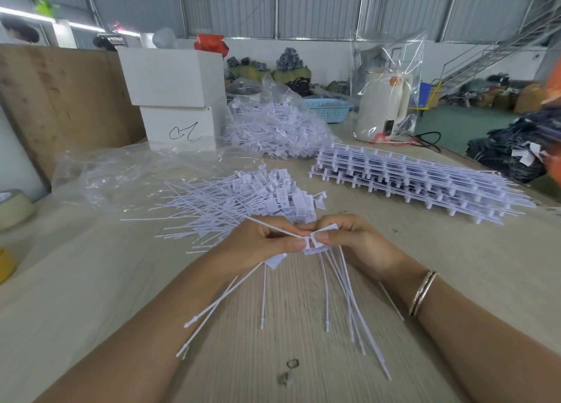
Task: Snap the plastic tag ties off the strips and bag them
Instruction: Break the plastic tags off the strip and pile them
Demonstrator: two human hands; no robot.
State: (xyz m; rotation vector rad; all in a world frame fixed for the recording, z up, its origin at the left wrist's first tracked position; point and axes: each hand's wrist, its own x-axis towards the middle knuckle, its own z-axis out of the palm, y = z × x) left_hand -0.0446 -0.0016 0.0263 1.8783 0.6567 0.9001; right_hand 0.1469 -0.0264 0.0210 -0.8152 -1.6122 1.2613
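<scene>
We are working at the near part of the counter (91, 296), which is lying bare around our forearms. Our left hand (261, 241) and right hand (349, 238) are meeting above it, each grip pinching white tag ties (315, 241) at their flat heads, tails fanning down toward us. Just beyond, a loose pile of ties (243, 202) is crowding the middle, with a clear bag (121, 172) lying left of it. Right of the pile, stacked strips (409, 181) are sitting. Farther back, a filled bag (273, 129), white boxes (176, 99) and a bagged kettle (382, 105) are closing off the far edge
</scene>
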